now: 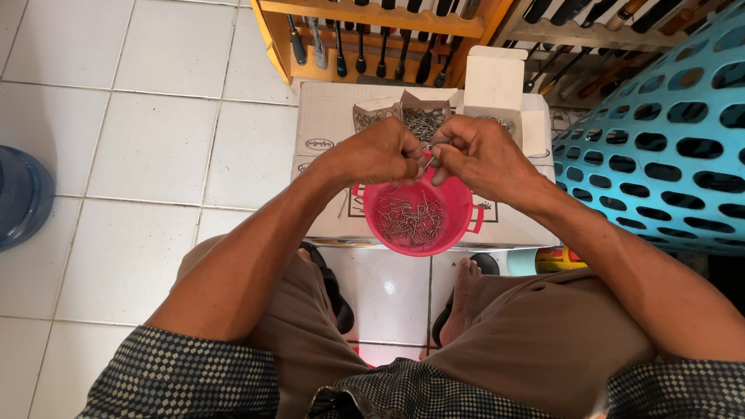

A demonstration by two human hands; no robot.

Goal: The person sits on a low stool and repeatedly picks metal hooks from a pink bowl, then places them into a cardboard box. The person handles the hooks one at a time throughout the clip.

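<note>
My left hand (pixel 376 152) and my right hand (pixel 477 153) meet above a pink plastic bowl (pixel 459 219) that holds several small bent metal hooks (pixel 409 217). Both hands pinch one small metal hook (pixel 427 162) between their fingertips, just over the bowl's far rim. The bowl rests on a flat cardboard box (pixel 326 124). Behind the hands stands a small open carton of metal hooks (pixel 423 118).
A white open carton (pixel 493 81) sits on the box at the right. A turquoise perforated plastic basket (pixel 667 132) stands close at the right. A wooden rack of tools (pixel 372 39) is behind the box. A blue water jug (pixel 22 198) stands at the left on white floor tiles.
</note>
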